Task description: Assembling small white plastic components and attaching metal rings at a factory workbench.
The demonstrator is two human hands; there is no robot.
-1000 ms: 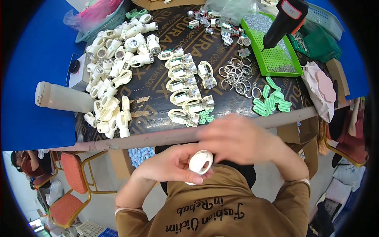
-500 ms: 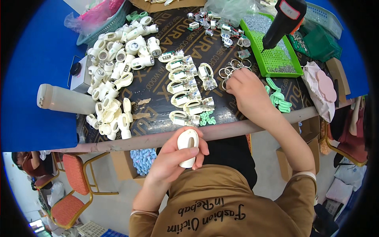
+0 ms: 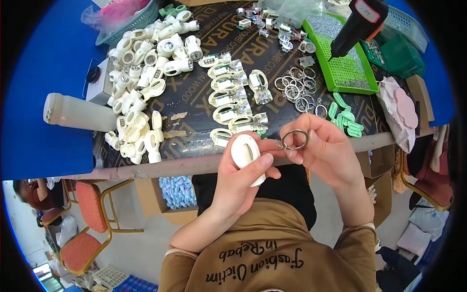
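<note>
**Ring and white shell held together at the counter's edge**

The left hand [image 3: 238, 180] is wrapped around a white oval plastic shell [image 3: 247, 152], thumb pressed along its lower side and fingers behind it, so the shell's slotted face looks up toward the camera. The right hand [image 3: 327, 153] pinches a metal split ring [image 3: 294, 139] between thumb and forefinger, holding it upright just beside the shell's right edge. Whether ring and shell actually touch cannot be told, but the two hands meet at the fingertips. Both hang just in front of the near edge of the counter [image 3: 160, 168], above the person's lap.

On the dark counter behind them lies a loose heap of metal rings [image 3: 297, 87], and next to it a small cluster of green plastic clips [image 3: 346, 118]. A double row of open white shells with metal parts inside [image 3: 232, 100] runs through the middle. To the left sits a large pile of white plastic parts [image 3: 146, 82], with a pale bottle lying on its side [image 3: 78, 113] at the counter's left edge. A green tray of tiny screws [image 3: 344, 63] stands at the far right, and a black and orange power screwdriver [image 3: 357, 24] hangs over it. A pink mesh basket [image 3: 127, 19] sits at the far left corner.
</note>
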